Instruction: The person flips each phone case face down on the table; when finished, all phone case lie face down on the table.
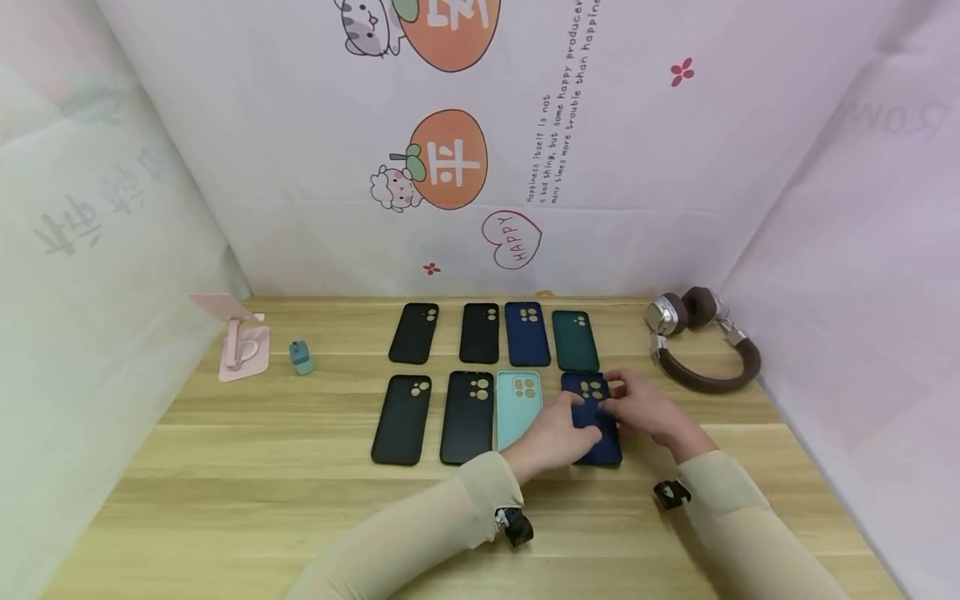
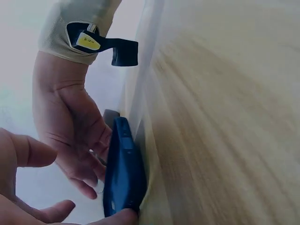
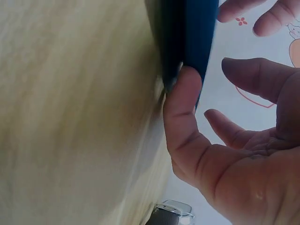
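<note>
Touching a navy phone case (image 1: 591, 418) between the spread-apart fingers of left hand (image 1: 553, 433) and right hand (image 1: 647, 406), with a mint-green phone case (image 1: 517, 414) beside the left fingers and a dark-green phone case (image 1: 575, 343) beyond the right

The head camera looks forward and down from well above the dark blue phone case (image 1: 590, 417), taking in the desk (image 1: 262, 475) around it. The left wrist and right wrist views look low, close beside that case, turned sideways. All three share it.
</note>
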